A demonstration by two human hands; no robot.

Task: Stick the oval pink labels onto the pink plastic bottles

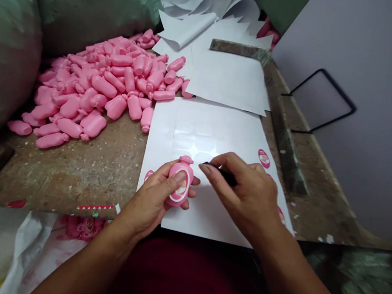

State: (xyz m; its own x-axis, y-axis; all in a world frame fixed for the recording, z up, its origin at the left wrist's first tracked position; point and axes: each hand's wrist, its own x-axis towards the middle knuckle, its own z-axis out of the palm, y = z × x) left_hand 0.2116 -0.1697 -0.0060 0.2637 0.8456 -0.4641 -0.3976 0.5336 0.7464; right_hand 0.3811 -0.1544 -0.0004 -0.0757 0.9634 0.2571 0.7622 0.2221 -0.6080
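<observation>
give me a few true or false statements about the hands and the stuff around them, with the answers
1. The left hand holds a pink bottle with an oval label on it. True.
2. The right hand is empty. False: its fingers hold a small black item, too hidden to name.
3. The heap of pink bottles lies to the right of the label sheet. False: it lies to the left of the sheet.
4. A pink round label is still on the sheet near its right edge. True.
</observation>
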